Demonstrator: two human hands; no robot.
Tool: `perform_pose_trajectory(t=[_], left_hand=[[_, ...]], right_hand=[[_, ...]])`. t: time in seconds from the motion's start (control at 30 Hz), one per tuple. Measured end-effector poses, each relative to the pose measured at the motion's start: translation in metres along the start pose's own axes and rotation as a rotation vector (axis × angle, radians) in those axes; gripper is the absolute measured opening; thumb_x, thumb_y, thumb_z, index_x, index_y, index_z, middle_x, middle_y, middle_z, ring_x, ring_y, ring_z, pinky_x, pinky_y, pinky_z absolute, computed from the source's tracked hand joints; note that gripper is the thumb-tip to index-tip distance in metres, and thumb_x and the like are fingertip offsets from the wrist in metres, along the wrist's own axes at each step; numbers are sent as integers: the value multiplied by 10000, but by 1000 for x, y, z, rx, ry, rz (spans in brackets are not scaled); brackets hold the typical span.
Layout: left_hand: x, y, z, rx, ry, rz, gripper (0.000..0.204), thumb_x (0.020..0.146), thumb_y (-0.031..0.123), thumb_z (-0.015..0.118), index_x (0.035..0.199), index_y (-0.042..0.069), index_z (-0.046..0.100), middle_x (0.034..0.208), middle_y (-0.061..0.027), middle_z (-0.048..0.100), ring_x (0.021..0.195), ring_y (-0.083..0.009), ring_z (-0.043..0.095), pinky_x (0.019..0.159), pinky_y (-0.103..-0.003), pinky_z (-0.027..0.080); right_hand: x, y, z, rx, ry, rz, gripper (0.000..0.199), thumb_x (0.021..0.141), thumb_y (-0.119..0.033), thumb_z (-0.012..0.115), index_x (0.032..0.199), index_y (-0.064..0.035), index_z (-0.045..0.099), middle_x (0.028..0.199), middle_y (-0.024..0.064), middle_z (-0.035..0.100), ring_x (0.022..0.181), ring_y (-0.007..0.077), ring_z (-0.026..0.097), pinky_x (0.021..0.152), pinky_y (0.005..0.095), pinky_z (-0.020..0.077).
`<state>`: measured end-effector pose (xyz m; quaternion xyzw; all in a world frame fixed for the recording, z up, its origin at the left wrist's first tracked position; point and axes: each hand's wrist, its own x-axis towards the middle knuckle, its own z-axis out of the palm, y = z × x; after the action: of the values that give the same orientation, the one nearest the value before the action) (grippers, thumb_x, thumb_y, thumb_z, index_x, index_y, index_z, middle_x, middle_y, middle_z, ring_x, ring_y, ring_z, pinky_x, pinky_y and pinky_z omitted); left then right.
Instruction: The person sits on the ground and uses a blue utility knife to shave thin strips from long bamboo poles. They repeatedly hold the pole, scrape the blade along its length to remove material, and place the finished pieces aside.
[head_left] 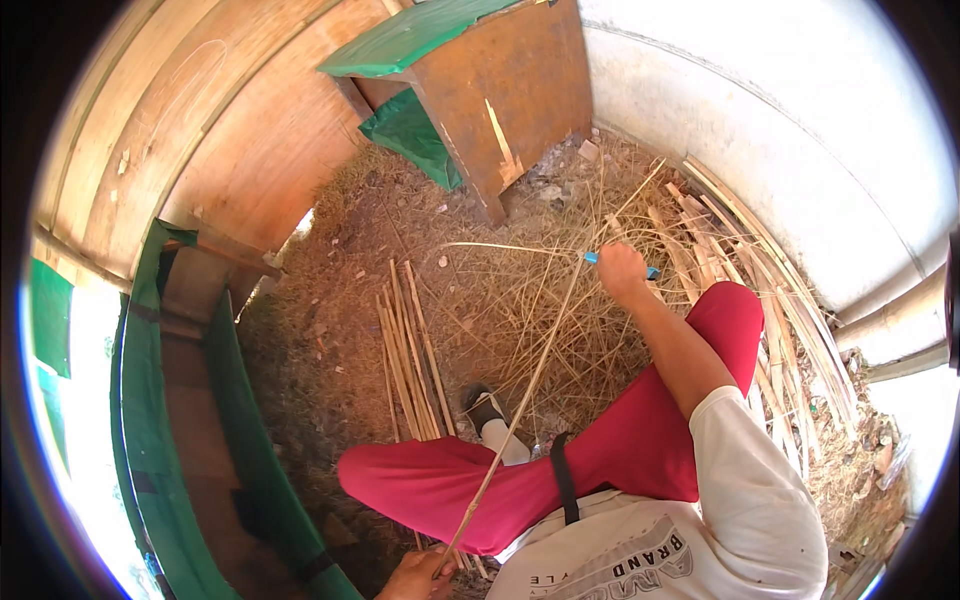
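In my right hand [622, 272], fingers wrapped round it, is a slim tool with a blue handle [592, 257]; I cannot make out its blade. At the lower edge, my left hand [420, 575] is closed on one end of a long, thin bamboo strip [548, 350]. The strip slants up across my red-trousered leg to the tool at my right hand. From there a narrow sliver [500, 246] sticks out to the left. Beneath my right hand, a tangle of thin shavings [545, 325] covers the ground.
Several split bamboo lengths [408, 345] lie beyond my left knee. More bamboo pieces [800, 320] are piled along the white wall [770, 110] at right. A wooden cabinet [510, 85] with a green top stands ahead, and a green-covered frame [225, 360] at left.
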<state>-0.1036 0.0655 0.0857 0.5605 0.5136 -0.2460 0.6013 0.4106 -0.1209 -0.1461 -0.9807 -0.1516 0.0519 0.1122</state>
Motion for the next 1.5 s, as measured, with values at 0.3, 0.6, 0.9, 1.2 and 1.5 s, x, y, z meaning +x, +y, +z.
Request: perform_pose_trajectory(t=[0.3, 0.6, 0.9, 1.2, 1.5], left_hand=[[-6, -23, -4, 53, 213, 119, 414, 1045, 301, 414, 753, 35, 537, 540, -19, 449, 447, -115, 421, 432, -300, 318], [86, 33, 45, 190, 236, 511, 455, 1054, 307, 428, 734, 8, 549, 546, -28, 455, 485, -117, 447, 462, -316, 360], [148, 96, 111, -21, 130, 534, 470, 1059, 342, 416, 732, 34, 556, 552, 0, 462, 450, -66, 401, 423, -259, 304], [154, 123, 119, -112, 8, 456, 404, 1059, 341, 391, 781, 71, 505, 529, 15, 399, 387, -90, 353, 347, -272, 250], [142, 119, 118, -73, -11, 342, 374, 1044, 292, 363, 761, 71, 467, 542, 2, 385, 385, -108, 336, 364, -289, 267]], right_hand=[[4, 11, -12, 229, 161, 152, 113, 841, -61, 619, 790, 19, 680, 742, 200, 672, 708, 339, 704, 603, 453, 556], [-76, -86, -56, 518, -83, -331, 99, 780, -89, 648, 772, -10, 706, 605, 137, 634, 516, 262, 638, 494, 425, 526], [-115, -78, -71, 287, 36, -602, 67, 714, -69, 625, 710, -38, 684, 583, 170, 623, 542, 334, 652, 509, 450, 521], [-117, -82, -70, 216, -118, -535, 103, 753, -92, 629, 724, -13, 688, 687, 202, 658, 637, 357, 686, 558, 450, 540], [-107, -85, -52, 93, -112, -541, 129, 781, -107, 640, 707, -14, 688, 697, 177, 670, 645, 324, 699, 535, 441, 543]])
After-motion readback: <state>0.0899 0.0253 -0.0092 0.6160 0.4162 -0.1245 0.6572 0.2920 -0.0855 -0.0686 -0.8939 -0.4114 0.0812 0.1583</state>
